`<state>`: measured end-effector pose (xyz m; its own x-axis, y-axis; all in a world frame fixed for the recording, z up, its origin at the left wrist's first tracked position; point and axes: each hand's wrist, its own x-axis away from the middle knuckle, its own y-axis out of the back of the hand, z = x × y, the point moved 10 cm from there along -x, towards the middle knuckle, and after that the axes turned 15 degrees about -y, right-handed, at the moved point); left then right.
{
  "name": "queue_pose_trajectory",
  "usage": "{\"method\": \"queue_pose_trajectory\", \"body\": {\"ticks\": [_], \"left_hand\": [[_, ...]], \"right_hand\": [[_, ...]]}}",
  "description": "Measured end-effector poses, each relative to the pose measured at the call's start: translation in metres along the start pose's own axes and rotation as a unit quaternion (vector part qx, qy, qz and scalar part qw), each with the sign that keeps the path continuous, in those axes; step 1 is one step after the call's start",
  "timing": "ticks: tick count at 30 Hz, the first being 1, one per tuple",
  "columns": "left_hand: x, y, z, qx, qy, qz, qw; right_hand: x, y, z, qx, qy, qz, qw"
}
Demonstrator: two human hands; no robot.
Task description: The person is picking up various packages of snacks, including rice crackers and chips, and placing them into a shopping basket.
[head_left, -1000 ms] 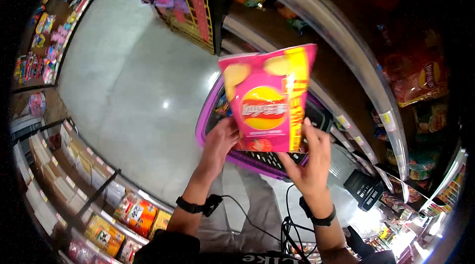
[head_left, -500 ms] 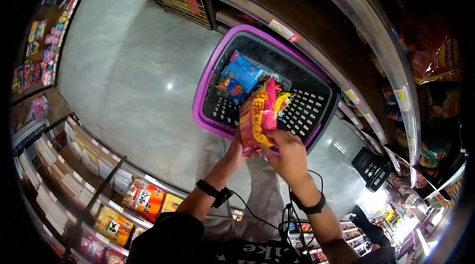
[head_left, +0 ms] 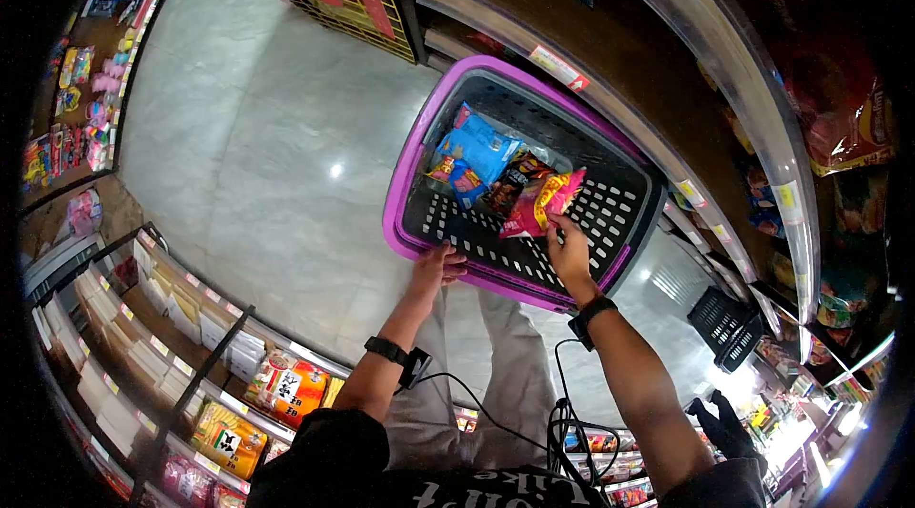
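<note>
A dark basket with a purple rim (head_left: pixel 404 165) stands on the floor. Inside it, my right hand (head_left: pixel 569 255) pinches the lower edge of a pink and yellow snack bag (head_left: pixel 541 207). Beside that bag lie a black packet (head_left: pixel 519 174) and a blue bag (head_left: pixel 477 144), with a small colourful packet (head_left: pixel 459 178) below the blue one. My left hand (head_left: pixel 438 268) is at the basket's near rim, fingers apart, holding nothing.
Curved shelves (head_left: pixel 658 160) with packaged food run close along the basket's right side. Grey floor (head_left: pixel 276 155) lies to the left, with more shelves (head_left: pixel 191 303) at lower left. A second black basket (head_left: pixel 722 322) stands at the right. Cables hang near my legs.
The pink bag has moved down into the basket, rightward and away from me, with my right hand. My left hand has let go of it and moved to the rim. The black packet is now uncovered.
</note>
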<state>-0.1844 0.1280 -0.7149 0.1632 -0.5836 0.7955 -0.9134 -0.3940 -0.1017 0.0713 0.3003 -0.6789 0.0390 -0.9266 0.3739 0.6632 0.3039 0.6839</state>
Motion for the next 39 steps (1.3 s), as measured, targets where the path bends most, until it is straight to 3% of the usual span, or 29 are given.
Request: {"method": "queue_pose_trajectory", "body": {"ticks": [3, 8, 11, 15, 19, 20, 23, 24, 26, 30, 33, 35, 36, 39], "left_hand": [[-0.003, 0.007, -0.008, 0.002, -0.015, -0.003, 1.000], [-0.006, 0.016, -0.016, 0.017, -0.014, -0.008, 1.000], [-0.006, 0.019, -0.021, 0.014, -0.024, 0.002, 1.000], [0.002, 0.019, -0.034, 0.025, -0.026, -0.010, 0.999], [0.008, 0.017, -0.049, 0.026, -0.034, -0.008, 0.999], [0.011, 0.017, -0.052, 0.025, -0.031, -0.013, 0.999], [0.010, 0.015, -0.058, 0.026, -0.046, -0.005, 0.999], [0.009, 0.014, -0.061, 0.024, -0.051, -0.005, 0.998], [0.008, 0.009, -0.069, 0.034, -0.064, 0.011, 0.997], [0.010, 0.001, -0.089, 0.022, -0.072, 0.013, 0.997], [0.012, -0.003, -0.095, 0.009, -0.081, 0.022, 0.996], [0.012, -0.002, -0.097, -0.002, -0.084, 0.020, 0.996], [0.010, 0.000, -0.095, -0.001, -0.083, 0.020, 0.996], [0.006, 0.004, -0.088, 0.005, -0.077, 0.019, 0.997]], "right_hand": [[-0.004, -0.021, -0.016, -0.030, -0.069, 0.074, 0.994], [0.005, -0.025, 0.028, -0.097, -0.028, 0.152, 0.983], [0.012, -0.003, 0.069, -0.136, -0.056, 0.159, 0.976], [0.007, 0.097, 0.196, -0.117, 0.105, 0.033, 0.987], [0.011, 0.229, 0.335, -0.127, 0.270, -0.183, 0.937], [0.001, 0.251, 0.352, -0.151, 0.264, -0.233, 0.924], [-0.045, 0.285, 0.406, -0.200, 0.205, -0.260, 0.922], [-0.056, 0.292, 0.426, -0.123, 0.235, -0.318, 0.910], [-0.079, 0.290, 0.452, 0.052, 0.077, -0.275, 0.957], [-0.087, 0.298, 0.468, 0.034, 0.054, -0.283, 0.957], [-0.095, 0.298, 0.462, -0.055, 0.114, -0.276, 0.953], [-0.087, 0.309, 0.455, -0.196, 0.161, -0.269, 0.929], [-0.071, 0.321, 0.462, -0.240, 0.253, -0.315, 0.883], [-0.048, 0.330, 0.426, -0.315, 0.219, -0.314, 0.868]]}}
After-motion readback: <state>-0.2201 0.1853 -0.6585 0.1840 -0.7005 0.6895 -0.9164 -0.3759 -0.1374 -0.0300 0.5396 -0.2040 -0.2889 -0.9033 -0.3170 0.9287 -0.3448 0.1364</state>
